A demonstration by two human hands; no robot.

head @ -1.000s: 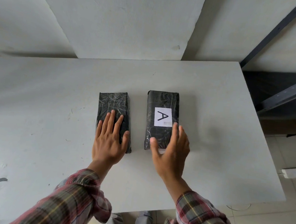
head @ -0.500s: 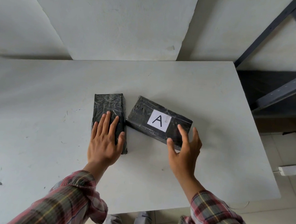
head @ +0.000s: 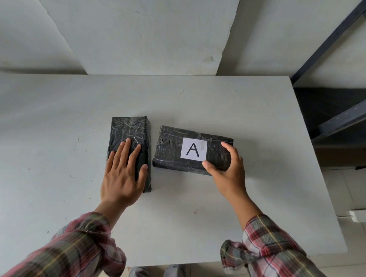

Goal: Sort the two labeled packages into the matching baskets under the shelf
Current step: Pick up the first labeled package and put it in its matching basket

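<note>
Two black-wrapped packages lie side by side on the white table [head: 203, 104]. The right package [head: 169, 150] lies crosswise and shows a white label with the letter A. My right hand [head: 227, 174] clasps its right end, thumb on the near side and fingers over the top. The left package [head: 130, 133] lies lengthwise and no label shows on its top. My left hand [head: 123, 172] rests flat on its near half, fingers spread. No basket is in view.
A dark metal shelf frame [head: 354, 110] stands right of the table. A white power adapter [head: 362, 216] lies on the tiled floor beyond the table's right edge. White wall panels rise behind the table. My legs show below the table's near edge.
My right hand has turned the A package from lengthwise to crosswise, so the letter now reads upright. My left hand has stayed flat on the left package.
</note>
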